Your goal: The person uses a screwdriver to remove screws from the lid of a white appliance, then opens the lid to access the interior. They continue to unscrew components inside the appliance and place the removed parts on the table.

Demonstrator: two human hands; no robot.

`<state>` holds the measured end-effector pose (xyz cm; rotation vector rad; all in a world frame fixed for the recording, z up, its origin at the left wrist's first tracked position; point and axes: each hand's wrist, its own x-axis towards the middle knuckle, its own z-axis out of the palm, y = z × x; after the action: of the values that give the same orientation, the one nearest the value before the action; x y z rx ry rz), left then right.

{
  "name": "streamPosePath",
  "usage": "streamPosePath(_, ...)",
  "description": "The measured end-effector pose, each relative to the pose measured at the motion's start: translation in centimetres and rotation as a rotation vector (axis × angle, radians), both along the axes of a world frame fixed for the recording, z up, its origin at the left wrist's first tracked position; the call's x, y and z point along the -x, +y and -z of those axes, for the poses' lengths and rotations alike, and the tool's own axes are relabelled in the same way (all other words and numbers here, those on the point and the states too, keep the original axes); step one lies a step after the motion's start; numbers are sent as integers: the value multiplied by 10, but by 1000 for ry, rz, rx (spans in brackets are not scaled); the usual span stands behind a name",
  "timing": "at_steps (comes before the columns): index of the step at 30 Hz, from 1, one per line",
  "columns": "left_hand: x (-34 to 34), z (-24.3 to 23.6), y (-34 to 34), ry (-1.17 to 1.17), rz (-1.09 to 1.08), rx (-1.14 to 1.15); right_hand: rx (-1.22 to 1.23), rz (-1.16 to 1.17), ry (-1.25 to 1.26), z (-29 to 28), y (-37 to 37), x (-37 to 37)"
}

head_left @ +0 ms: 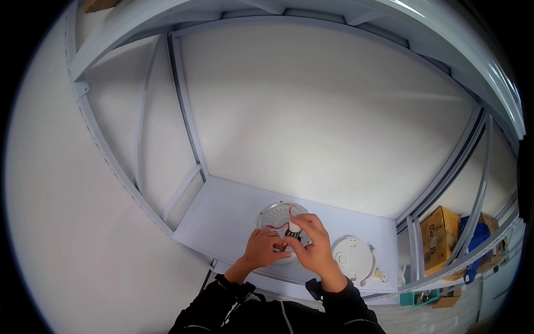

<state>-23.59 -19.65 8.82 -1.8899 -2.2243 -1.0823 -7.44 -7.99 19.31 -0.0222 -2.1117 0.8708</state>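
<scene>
My right hand (pixel 316 245) is closed on a small white-and-black component (pixel 293 231), with red wires (pixel 274 227) running from it, above a round silvery fixture (pixel 273 214). My left hand (pixel 261 247) is curled beside the component, its fingertips meeting near my right thumb; what they grip is too small and hidden to make out. The fixture rests on the pale shelf surface, partly covered by both hands. To their right lies a white round plastic housing (pixel 353 257) with small fittings along its edge.
A pale metal shelf (pixel 217 203) has upright posts and an overhead beam (pixel 267 11) around my working space, against a white wall. Outside its right side are cardboard boxes (pixel 435 239), blue material (pixel 477 242) and a teal bin (pixel 417 298).
</scene>
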Motion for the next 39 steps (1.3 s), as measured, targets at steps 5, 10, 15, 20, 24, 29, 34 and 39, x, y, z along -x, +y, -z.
streamPosePath(5,-1,-1,-1,5,-17,-29,83,-78,-62,-5,-2,-3)
streamPosePath(10,-3,-3,-3,-49,-7,-77,53,-80,-42,-7,-2,-5)
streamPosePath(15,-2,-2,-2,-100,-15,-127,93,-68,18,-6,-3,-5)
streamPosePath(20,-3,0,3,-127,-32,-181,140,-12,87,5,3,-1)
streamPosePath(24,-1,3,4,-190,-40,-156,185,14,133,15,10,-1)
streamPosePath(29,0,3,3,-109,-20,-206,283,135,367,16,13,6)
streamPosePath(34,0,4,2,-104,-9,-219,311,144,408,14,24,1)
streamPosePath(39,0,0,3,-70,22,-244,310,137,390,9,20,-2)
